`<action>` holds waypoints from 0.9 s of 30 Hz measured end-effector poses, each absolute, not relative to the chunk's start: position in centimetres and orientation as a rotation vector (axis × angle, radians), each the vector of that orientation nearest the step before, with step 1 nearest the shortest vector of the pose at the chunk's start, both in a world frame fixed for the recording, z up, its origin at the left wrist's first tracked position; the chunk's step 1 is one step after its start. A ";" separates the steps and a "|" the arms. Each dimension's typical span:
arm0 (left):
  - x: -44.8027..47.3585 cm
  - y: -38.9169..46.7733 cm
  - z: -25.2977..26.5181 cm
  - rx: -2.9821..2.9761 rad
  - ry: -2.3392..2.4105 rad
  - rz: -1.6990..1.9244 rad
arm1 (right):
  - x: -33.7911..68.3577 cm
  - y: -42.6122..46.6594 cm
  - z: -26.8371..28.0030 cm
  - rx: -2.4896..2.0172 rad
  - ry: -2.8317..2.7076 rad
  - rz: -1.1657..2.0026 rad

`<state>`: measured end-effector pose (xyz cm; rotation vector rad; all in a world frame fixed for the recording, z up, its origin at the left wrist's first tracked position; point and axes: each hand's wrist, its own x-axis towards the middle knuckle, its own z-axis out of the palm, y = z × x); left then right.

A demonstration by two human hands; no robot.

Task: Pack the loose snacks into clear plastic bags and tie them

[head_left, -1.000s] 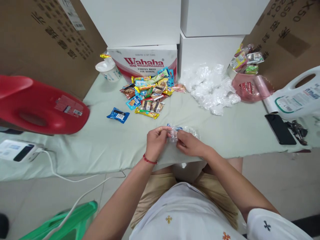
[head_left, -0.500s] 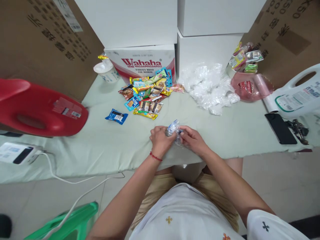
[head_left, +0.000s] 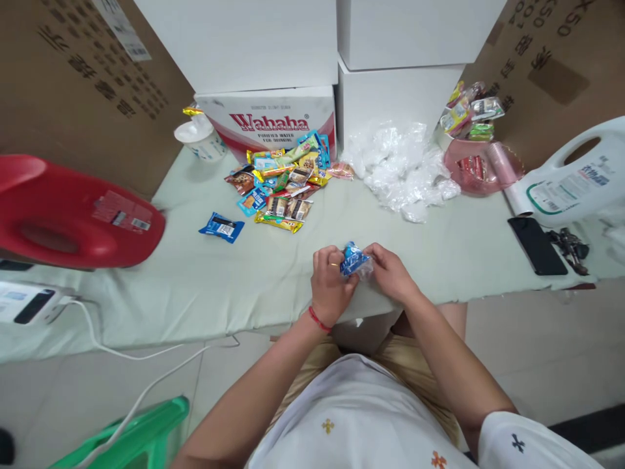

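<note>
Blue snack packet (head_left: 349, 262), clear plastic (head_left: 366, 268) loose at its right, is gripped by the left hand (head_left: 331, 281); the right hand (head_left: 392, 272) pinches that plastic over the tablecloth (head_left: 263, 280). Handling looks unfinished; another blue packet (head_left: 221, 227) and piled snacks (head_left: 286, 179) lie untouched.

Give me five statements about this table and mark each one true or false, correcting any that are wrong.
1. The left hand holds a blue packet. True.
2. The right hand rests on the black smartphone. False: it is at the clear plastic on the blue packet's right side, and the smartphone lies farther right on the cloth.
3. The red bracelet is on the right wrist. False: it is on the left wrist.
4. The heap of crumpled clear plastic is right of the pile of wrapped snacks. True.
5. The red plastic jug is at the table's right end. False: it is at the left.
</note>
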<state>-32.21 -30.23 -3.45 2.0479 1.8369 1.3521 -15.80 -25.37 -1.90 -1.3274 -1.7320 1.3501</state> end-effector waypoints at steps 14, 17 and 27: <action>-30.8 -31.9 -3.3 1.606 1.417 1.446 | -15.5 -28.4 -3.5 -1.024 -0.621 1.614; -30.0 -31.3 -2.6 1.109 1.377 1.296 | -15.0 -29.6 -3.4 -1.052 -0.813 1.568; -35.9 -34.7 -2.7 1.450 1.619 1.099 | -1.5 -18.3 0.2 -1.477 -1.315 0.700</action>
